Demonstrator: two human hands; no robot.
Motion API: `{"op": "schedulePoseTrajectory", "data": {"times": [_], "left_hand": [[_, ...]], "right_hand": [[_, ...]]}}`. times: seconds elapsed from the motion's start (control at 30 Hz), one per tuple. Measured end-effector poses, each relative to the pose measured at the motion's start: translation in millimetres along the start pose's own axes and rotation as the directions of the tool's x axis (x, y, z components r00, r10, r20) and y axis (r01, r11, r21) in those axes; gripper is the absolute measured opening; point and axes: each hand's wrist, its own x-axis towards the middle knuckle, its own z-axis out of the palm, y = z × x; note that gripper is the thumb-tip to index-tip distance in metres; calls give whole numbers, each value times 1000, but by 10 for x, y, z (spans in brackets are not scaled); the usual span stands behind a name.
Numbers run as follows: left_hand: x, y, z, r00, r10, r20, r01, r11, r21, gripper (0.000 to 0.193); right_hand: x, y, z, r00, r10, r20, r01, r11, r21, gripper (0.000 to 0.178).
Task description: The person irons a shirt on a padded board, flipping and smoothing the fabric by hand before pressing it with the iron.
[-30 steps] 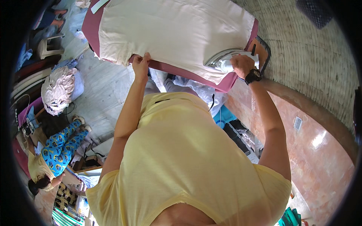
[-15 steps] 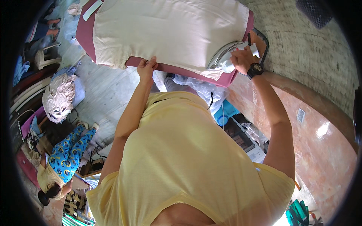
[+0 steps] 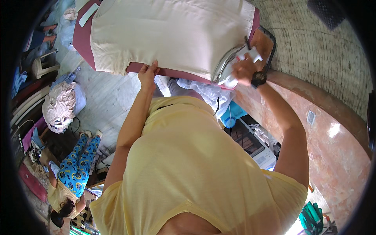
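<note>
A grey, streaked floor (image 3: 103, 94) spreads out left of the left grip (image 3: 148, 74). A pink marbled wall (image 3: 337, 156) stands to the right of and below the right grip (image 3: 243, 71), its brown rim (image 3: 313, 92) curving away from near the wrist; past that rim, up and to the right, lies a pale ridged surface (image 3: 305, 51).

The ironing board (image 3: 83, 45), covered in maroon, stretches above and beyond both grips. A cream cloth (image 3: 176, 35) covers most of it, reaching from up and left of the left grip across to the right grip; maroon shows along the near edge and at the left end. The left grip pinches the cloth's near edge between thumb and fingers.

Far to the left of and below the left grip is a person (image 3: 74, 172) in blue patterned trousers. Also to its left, but nearer, sits a heap of pale clothes (image 3: 58, 102). A clear plastic bag (image 3: 199, 89) hangs below the board, between the grips.

The iron (image 3: 226, 64) is over the cloth's near right corner, its handle clasped by the slightly blurred right grip. A black watch (image 3: 258, 79) circles the wrist just behind that grip.
</note>
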Motion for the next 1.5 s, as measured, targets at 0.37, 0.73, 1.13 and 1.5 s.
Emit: {"op": "schedulePoseTrajectory", "data": {"times": [0.37,0.73,1.13,1.5], "left_hand": [[-13,17,12,1000,-9,24,9,1000,15,21],[75,-82,-79,999,-17,51,17,1000,-1,16],[279,186,-273,978,-129,162,202,768,-608,26],[391,383,-608,948,200,-246,-294,844,-449,15]], "right_hand": [[-59,43,-66,999,-13,-30,13,1000,17,24],[-64,33,-46,981,57,-185,-56,998,12,27],[359,-69,-81,912,389,-131,-333,888,319,33],[2007,-1570,-385,971,234,-52,-159,791,591,59]]}}
